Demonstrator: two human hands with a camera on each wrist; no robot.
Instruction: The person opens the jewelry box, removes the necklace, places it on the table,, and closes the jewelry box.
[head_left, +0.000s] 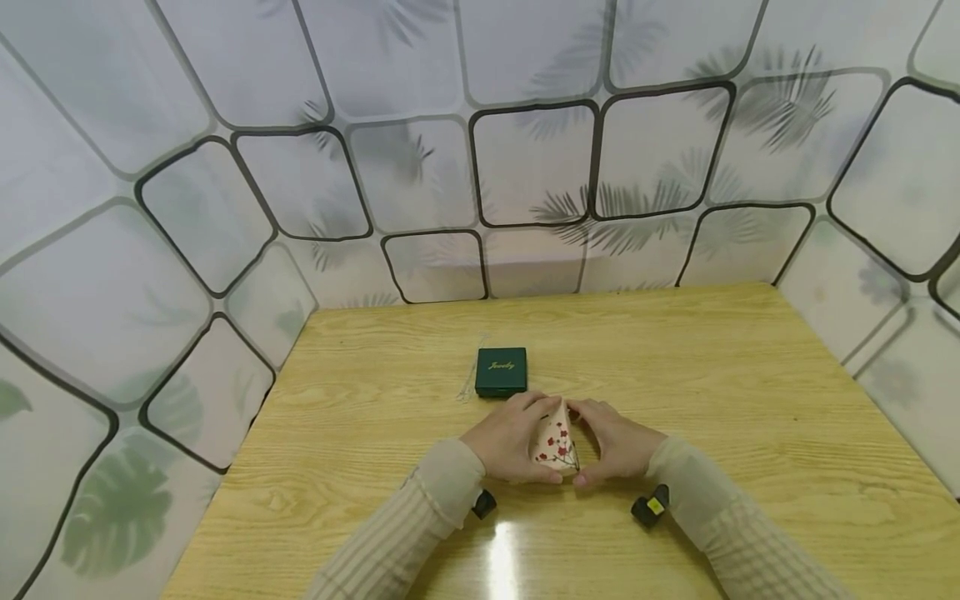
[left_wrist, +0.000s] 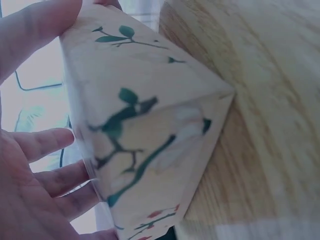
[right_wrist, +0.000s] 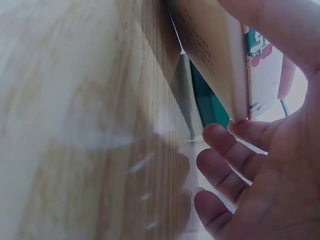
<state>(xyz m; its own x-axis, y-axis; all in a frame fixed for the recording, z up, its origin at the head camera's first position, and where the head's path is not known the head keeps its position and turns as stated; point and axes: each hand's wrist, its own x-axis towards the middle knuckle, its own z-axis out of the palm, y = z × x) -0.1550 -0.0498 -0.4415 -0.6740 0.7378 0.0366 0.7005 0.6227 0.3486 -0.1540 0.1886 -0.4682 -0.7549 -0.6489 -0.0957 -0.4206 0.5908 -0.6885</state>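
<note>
A small cream pyramid-shaped box [head_left: 557,442], printed with red blossoms and dark branches, stands tilted between both hands near the middle of the table. On its left side my left hand [head_left: 504,442] holds it between thumb and fingers. The left wrist view shows green leaves and twigs on the box's faces [left_wrist: 145,135], with fingertips along one edge. My right hand [head_left: 621,442] pinches the opposite side. In the right wrist view, the index fingertip touches a lower corner of the box, whose plain face [right_wrist: 210,45] bears small printed lines; the other fingers are loosely bent.
Just beyond the hands lies a dark green square box [head_left: 501,372] with gold lettering. A thin pale strand [head_left: 468,385] lies at its left. Black devices sit under both wrists. Patterned curtains [head_left: 420,183] enclose the wooden table [head_left: 360,400] at the back and sides.
</note>
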